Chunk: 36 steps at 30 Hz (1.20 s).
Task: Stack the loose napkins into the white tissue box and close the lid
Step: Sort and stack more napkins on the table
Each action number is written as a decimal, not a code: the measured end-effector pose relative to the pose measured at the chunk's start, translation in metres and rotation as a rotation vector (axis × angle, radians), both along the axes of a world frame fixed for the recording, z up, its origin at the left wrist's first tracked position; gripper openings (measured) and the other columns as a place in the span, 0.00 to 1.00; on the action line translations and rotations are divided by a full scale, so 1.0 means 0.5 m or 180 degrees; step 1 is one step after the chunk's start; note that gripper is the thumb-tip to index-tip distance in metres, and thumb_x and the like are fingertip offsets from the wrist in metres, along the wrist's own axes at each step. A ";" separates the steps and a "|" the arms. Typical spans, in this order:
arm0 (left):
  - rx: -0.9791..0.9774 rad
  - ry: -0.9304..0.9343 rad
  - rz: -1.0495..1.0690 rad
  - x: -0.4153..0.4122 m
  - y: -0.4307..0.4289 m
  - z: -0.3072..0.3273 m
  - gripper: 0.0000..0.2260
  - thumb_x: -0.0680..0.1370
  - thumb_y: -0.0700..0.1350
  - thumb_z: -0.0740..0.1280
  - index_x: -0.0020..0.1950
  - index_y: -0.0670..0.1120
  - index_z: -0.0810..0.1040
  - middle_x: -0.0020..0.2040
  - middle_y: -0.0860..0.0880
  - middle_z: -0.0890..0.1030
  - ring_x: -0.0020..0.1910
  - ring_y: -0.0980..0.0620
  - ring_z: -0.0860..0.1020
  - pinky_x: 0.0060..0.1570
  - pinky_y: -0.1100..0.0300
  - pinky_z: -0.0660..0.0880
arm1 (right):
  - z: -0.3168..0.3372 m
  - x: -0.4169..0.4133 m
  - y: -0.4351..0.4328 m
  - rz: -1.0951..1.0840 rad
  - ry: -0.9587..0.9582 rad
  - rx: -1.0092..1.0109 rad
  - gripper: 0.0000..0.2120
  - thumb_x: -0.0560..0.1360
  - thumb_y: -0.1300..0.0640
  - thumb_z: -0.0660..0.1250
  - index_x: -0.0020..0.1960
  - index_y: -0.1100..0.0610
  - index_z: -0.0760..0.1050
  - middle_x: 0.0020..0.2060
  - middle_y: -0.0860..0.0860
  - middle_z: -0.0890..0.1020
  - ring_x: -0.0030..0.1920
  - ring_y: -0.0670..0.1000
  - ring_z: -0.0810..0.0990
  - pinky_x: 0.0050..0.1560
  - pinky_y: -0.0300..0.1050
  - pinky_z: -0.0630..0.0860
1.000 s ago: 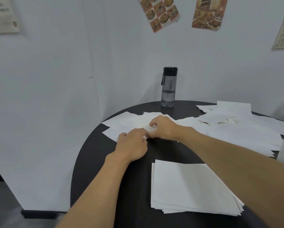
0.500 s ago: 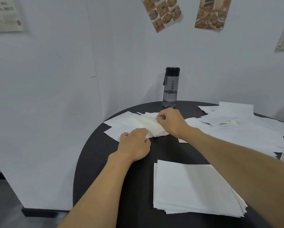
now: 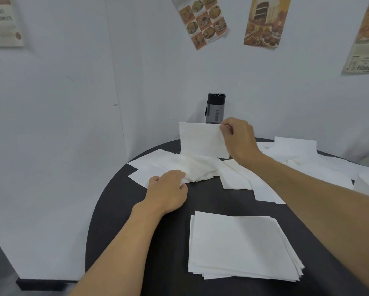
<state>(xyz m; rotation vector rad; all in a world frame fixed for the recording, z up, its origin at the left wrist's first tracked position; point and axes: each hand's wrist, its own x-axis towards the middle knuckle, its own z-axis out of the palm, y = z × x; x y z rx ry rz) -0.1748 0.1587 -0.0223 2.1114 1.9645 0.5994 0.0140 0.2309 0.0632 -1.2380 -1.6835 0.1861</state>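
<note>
Two hands: right hand (image 3: 239,142) pinches an upright napkin (image 3: 200,139), left hand (image 3: 168,189) presses loose napkins (image 3: 196,167); poster (image 3: 365,39) reads "Pillsbury".

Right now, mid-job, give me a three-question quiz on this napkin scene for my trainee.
1. True or false: the right hand pinches one napkin upright above the table.
2. The left hand rests on: A a plate; B the loose napkins; C a cup.
3. What stands partly hidden behind the lifted napkin?
Key: 1 true; 2 B; 3 the bottle.
</note>
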 end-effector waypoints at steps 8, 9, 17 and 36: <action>0.1277 -0.3003 0.0163 0.038 -0.025 0.078 0.27 0.80 0.54 0.67 0.77 0.49 0.64 0.68 0.55 0.73 0.61 0.60 0.75 0.58 0.65 0.72 | 0.033 0.050 -0.103 0.0449 0.0602 0.0000 0.09 0.83 0.61 0.59 0.52 0.57 0.79 0.40 0.46 0.79 0.37 0.42 0.74 0.37 0.34 0.68; 0.1233 -0.3255 0.0060 0.041 -0.028 0.087 0.28 0.80 0.53 0.68 0.77 0.49 0.64 0.68 0.54 0.74 0.59 0.61 0.77 0.56 0.66 0.73 | 0.029 0.060 -0.118 0.0499 0.0656 -0.0054 0.09 0.83 0.60 0.60 0.51 0.56 0.79 0.39 0.46 0.80 0.36 0.41 0.74 0.37 0.33 0.69; 0.0476 -0.3139 -0.0887 0.058 -0.064 0.099 0.14 0.76 0.40 0.74 0.62 0.46 0.80 0.49 0.48 0.87 0.50 0.48 0.85 0.47 0.58 0.81 | -0.020 0.129 -0.209 0.0517 0.1058 -0.0687 0.11 0.82 0.60 0.63 0.46 0.51 0.81 0.43 0.45 0.83 0.42 0.46 0.79 0.41 0.37 0.72; -0.0970 -0.0966 -0.1903 0.044 -0.121 0.110 0.08 0.76 0.44 0.74 0.54 0.53 0.82 0.41 0.48 0.83 0.40 0.55 0.78 0.45 0.60 0.74 | -0.095 0.170 -0.311 0.0671 -0.0677 -0.1541 0.04 0.74 0.58 0.72 0.44 0.49 0.81 0.39 0.46 0.83 0.40 0.42 0.79 0.43 0.36 0.73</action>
